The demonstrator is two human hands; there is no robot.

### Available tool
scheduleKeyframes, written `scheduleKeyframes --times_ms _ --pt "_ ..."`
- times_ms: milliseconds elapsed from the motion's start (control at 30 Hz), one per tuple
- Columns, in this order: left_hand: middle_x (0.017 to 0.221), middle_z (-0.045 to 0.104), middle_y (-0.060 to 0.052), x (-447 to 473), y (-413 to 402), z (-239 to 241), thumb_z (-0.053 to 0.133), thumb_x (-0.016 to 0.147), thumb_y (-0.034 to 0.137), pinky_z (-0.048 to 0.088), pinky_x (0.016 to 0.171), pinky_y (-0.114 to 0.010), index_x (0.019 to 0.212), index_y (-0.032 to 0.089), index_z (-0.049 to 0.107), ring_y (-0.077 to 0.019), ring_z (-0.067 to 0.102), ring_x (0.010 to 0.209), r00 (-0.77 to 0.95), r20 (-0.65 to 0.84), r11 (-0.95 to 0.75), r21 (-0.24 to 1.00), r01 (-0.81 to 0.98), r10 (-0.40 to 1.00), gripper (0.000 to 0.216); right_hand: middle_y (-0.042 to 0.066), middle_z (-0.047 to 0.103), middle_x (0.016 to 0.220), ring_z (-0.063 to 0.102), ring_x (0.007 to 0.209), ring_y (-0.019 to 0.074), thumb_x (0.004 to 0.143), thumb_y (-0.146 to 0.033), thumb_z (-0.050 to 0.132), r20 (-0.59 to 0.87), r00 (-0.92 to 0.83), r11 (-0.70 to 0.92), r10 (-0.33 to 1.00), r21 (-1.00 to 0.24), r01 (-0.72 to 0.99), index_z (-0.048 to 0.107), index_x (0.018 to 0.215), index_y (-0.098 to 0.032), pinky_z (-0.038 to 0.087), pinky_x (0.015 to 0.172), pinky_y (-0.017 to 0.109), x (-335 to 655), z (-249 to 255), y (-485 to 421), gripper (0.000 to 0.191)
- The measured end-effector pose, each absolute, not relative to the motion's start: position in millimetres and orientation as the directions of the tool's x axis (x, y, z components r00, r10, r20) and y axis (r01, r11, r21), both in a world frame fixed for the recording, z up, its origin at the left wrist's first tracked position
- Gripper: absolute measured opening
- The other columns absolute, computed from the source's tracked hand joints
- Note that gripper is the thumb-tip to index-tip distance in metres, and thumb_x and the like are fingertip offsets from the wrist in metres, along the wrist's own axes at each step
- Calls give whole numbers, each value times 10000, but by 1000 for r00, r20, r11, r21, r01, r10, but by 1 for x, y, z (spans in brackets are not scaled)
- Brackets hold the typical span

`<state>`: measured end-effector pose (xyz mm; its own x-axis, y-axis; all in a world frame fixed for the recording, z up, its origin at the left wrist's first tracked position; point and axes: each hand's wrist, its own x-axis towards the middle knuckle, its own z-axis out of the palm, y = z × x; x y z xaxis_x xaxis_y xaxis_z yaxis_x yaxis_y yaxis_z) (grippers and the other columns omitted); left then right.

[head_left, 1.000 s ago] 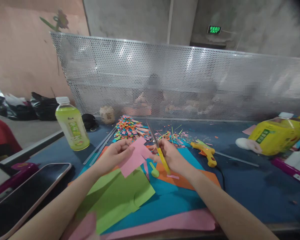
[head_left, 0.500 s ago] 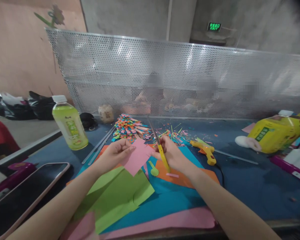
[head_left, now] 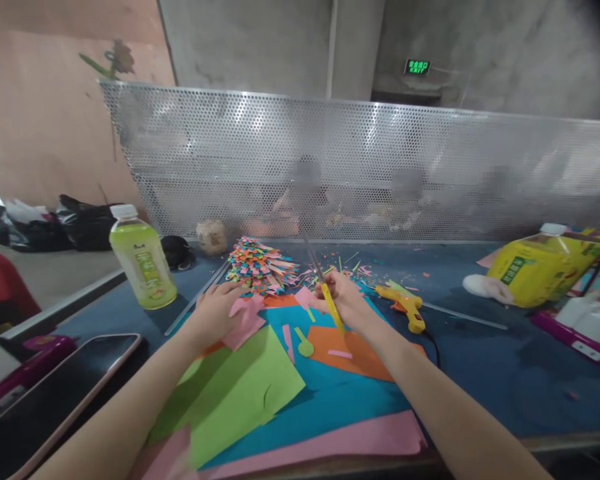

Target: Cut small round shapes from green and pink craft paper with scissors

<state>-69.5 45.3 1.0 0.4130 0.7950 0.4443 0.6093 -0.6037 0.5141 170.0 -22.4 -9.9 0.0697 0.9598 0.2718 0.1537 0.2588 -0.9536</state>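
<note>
My left hand is palm down at the left of the paper pile, its fingers curled over a bent pink piece of paper; the thumb is mostly hidden. In my right hand are yellow-handled scissors, blades pointing away from me. A smaller pink paper piece sticks out at that hand's fingertips. Beneath both hands lie green paper, blue paper and orange paper. A round-ended green cutout and thin pink strips rest on the blue sheet.
Behind the hands stands a cone of layered coloured paper bits, with scraps scattered beside it. A yellow glue gun lies right, a green drink bottle and phone left. A yellow jug and perforated metal screen are farther off.
The pink paper has gone from between both hands to the left, under my left hand, which has turned palm down. A smaller pink piece now shows at my right fingertips.
</note>
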Motion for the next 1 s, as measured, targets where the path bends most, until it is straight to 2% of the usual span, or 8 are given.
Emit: scheduleKeyframes --times_ms 67,167,300,400,567,667,800,1000 --pt "1100 629 -99 -62 38 4 616 665 365 359 905 -404 907 218 674 -303 488 1083 416 486 -634 487 601 768 290 -75 484 624 495 565 116 431 -385 778 273 40 263 961 -951 164 383 706 -223 407 516 258 165 -9 -26 508" --pt "936 670 -76 -40 20 13 531 766 410 452 732 -313 929 199 652 -211 592 833 564 380 -639 669 380 733 293 -76 481 602 483 558 118 444 -403 778 279 3 274 960 -944 182 387 704 -223 402 520 260 160 -9 -29 503" --pt "614 624 -19 -15 9 20 670 667 362 421 560 -231 630 164 653 -141 558 599 642 289 -507 842 182 710 202 -68 488 629 494 583 122 477 -418 763 300 -12 295 954 -932 211 394 725 -222 409 551 263 159 -7 -31 486" --pt "510 573 11 -12 16 15 689 648 353 381 486 -210 579 157 627 -101 502 488 567 310 -452 883 126 763 217 -69 454 641 480 581 122 546 -432 715 305 28 288 952 -923 255 375 736 -228 400 546 262 161 -3 -32 440" --pt "641 649 -15 -21 22 0 653 690 365 427 525 -202 731 158 605 -102 574 563 347 317 -333 943 -15 883 217 -55 433 687 438 635 130 641 -333 668 303 77 253 950 -890 380 382 755 -223 379 609 275 161 -1 -43 326" --pt "703 678 -28 -21 14 3 716 617 371 460 550 -217 751 161 567 -139 639 643 242 224 -182 966 -184 944 291 -50 437 688 454 658 140 692 -319 637 238 39 200 971 -884 422 404 753 -220 392 625 284 157 3 -54 261" --pt "648 674 -11 -19 4 11 772 546 347 469 539 -222 702 161 535 -159 658 651 189 159 -74 917 -392 969 339 -43 489 709 493 668 142 744 -339 594 147 -13 139 989 -894 426 384 729 -237 420 596 262 146 13 -67 234" --pt "638 657 2 -21 2 11 762 560 329 452 539 -196 686 149 571 -108 614 632 167 143 -60 903 -426 976 291 -27 508 738 524 688 154 750 -394 575 39 -48 57 998 -886 461 386 743 -245 425 593 265 137 9 -70 241"
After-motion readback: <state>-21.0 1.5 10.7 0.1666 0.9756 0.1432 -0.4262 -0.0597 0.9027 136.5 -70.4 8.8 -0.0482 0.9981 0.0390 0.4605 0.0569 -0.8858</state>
